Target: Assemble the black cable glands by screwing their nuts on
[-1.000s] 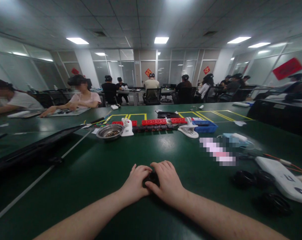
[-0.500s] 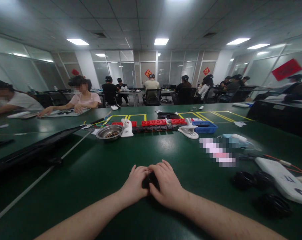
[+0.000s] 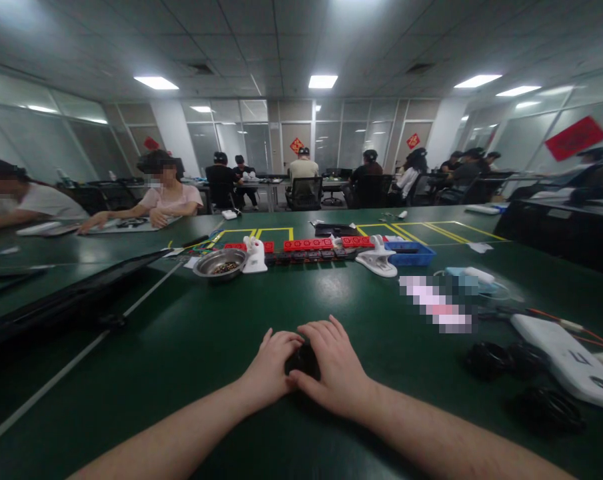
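The left hand [image 3: 271, 367] and the right hand [image 3: 331, 367] rest together on a dark green table [image 3: 181, 347], close to the person's body, both curled around a small black object [image 3: 304, 360] pinned between them. Only a sliver of that object shows in the gap between the thumbs, so its shape cannot be made out. The left hand's fingers wrap its near side; the right hand lies arched over the top with fingers spread forward, which suggests the two hands brace it against the tabletop so it cannot slip or roll.

To the right, near the table edge, lie three black ring-shaped parts [image 3: 486, 357], loosely grouped and within easy reach of the right hand, perhaps a waiting supply of like pieces. Just beyond them sits a flat white device [image 3: 566, 363] with an orange cable.

Farther back, in the middle of the table, stands a shallow metal bowl [image 3: 220, 263] holding small dark bits, with a white clamp-like tool [image 3: 255, 255] just beside it. Behind these runs a row of red blocks [image 3: 306, 244] above a row of black ones. A second white tool [image 3: 378, 260] and a blue tray [image 3: 411, 253] lie at the row's right end.

Other people sit at tables on the left and at the far end of the room.
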A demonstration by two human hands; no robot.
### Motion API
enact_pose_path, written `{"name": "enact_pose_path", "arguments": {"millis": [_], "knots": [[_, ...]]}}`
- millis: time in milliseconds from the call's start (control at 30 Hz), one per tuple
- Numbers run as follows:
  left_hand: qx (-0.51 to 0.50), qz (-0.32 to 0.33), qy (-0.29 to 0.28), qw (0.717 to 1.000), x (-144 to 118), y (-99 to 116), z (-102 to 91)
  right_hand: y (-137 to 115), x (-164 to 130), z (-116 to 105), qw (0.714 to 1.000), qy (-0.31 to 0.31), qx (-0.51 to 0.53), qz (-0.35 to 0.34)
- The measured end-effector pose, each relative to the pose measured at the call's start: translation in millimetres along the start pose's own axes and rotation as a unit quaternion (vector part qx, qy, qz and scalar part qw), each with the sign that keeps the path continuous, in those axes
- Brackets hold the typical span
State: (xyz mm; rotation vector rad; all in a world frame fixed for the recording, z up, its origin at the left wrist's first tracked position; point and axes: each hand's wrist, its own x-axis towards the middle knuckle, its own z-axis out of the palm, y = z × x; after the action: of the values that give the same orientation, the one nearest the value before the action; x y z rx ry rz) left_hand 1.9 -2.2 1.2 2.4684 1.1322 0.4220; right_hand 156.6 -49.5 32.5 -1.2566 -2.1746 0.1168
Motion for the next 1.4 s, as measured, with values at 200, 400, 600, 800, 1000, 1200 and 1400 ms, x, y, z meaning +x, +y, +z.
{"name": "enact_pose_path", "arguments": {"millis": [200, 400, 600, 800, 1000, 1200, 1400], "knots": [[-0.008, -0.010, -0.012, 1.000, -0.9, 5.6, -5.2, 3.7, 1.0, 4.4, 1.000, 0.008, -0.019, 0.023], [-0.012, -0.014, 0.002, 1.000, -0.5, 5.3, -3.8, 1.5, -0.4, 3.2, 1.000, -0.007, 0.011, -0.026], [-0.010, -0.009, 0.003, 1.000, -0.8, 2.3, -2.1, -0.1, 0.7, 1.7, 1.000, 0.002, -0.001, 0.007], [-0.003, -0.004, 0.003, 1.000, -0.2, 2.4, -1.6, -0.2, -0.5, 1.1, 1.000, 0.005, 0.000, 0.005], [-0.008, -0.018, -0.003, 1.000, -0.7, 6.2, -4.1, 1.1, 0.4, 1.8, 0.999, -0.030, 0.008, -0.021], [-0.012, -0.009, 0.002, 1.000, -1.0, 6.8, -5.0, 0.0, 0.5, 0.9, 1.000, -0.019, 0.002, 0.016], [-0.009, -0.011, 0.001, 1.000, -1.2, 5.7, -4.3, -2.1, 0.5, -2.7, 0.999, -0.029, 0.017, -0.031]]}}
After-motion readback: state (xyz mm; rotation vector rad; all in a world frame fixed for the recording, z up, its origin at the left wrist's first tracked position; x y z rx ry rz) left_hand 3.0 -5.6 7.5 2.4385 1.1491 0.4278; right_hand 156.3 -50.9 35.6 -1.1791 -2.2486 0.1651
